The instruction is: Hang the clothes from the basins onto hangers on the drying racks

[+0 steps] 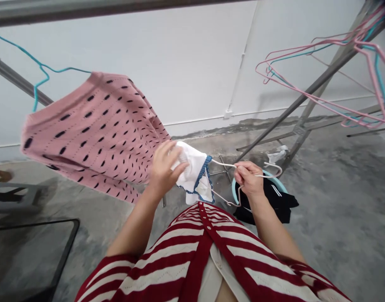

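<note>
A small white garment (192,163) with ruffled blue trim is in front of my body, and a white hanger (223,163) runs into it through the trimmed opening. My right hand (249,178) is closed around the hanger near its neck; the hook sticks out to the right. My left hand (165,167) is at the garment's left end, with the thumb on the cloth and the fingers bent over its far side. Directly behind that hand hangs a pink knit top (104,121) with black dashes, on a blue hanger (41,67).
A metal rail (116,9) crosses overhead. Several pink and blue hangers (321,88) hang on the rack at right. Below them, a light blue basin (282,184) holds black clothing (276,201). A grey stool (12,195) and a black-framed object (64,251) are at left.
</note>
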### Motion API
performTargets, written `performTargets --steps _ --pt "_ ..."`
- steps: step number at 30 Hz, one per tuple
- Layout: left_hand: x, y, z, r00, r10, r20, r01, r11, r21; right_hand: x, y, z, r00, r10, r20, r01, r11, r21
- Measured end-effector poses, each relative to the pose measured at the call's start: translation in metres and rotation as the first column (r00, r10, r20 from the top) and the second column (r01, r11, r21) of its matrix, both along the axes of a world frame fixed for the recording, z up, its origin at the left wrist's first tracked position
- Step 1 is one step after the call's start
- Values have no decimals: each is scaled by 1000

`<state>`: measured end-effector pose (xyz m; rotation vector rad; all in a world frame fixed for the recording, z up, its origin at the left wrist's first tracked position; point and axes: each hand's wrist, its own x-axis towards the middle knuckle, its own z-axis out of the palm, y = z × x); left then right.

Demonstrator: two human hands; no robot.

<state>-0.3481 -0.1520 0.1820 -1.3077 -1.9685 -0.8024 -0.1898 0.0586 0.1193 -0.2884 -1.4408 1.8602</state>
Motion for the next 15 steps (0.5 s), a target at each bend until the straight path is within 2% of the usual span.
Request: performTargets --steps 2,5,7,9,13,15 --pt "8 15 13 993 -82 -90 61 974 -218 1 -4 5 1000 10 17 -11 999 51" --pt "8 34 29 977 -190 -92 118 852 -511 1 -4 6 997 55 61 -63 988 140" --pt "1 40 35 966 -252 -63 162 771 -616 0 4 0 985 119 125 -141 972 185" --pt "-7 41 39 959 -281 -40 191 743 -642 0 18 -12 973 104 205 -149 965 215" --pt "-20 35 50 955 -296 25 254 769 -587 4 48 -44 954 -71 291 3 973 229" --pt "-22 32 57 941 -323 101 322 762 -562 3 55 -62 925 -81 371 -11 971 240"
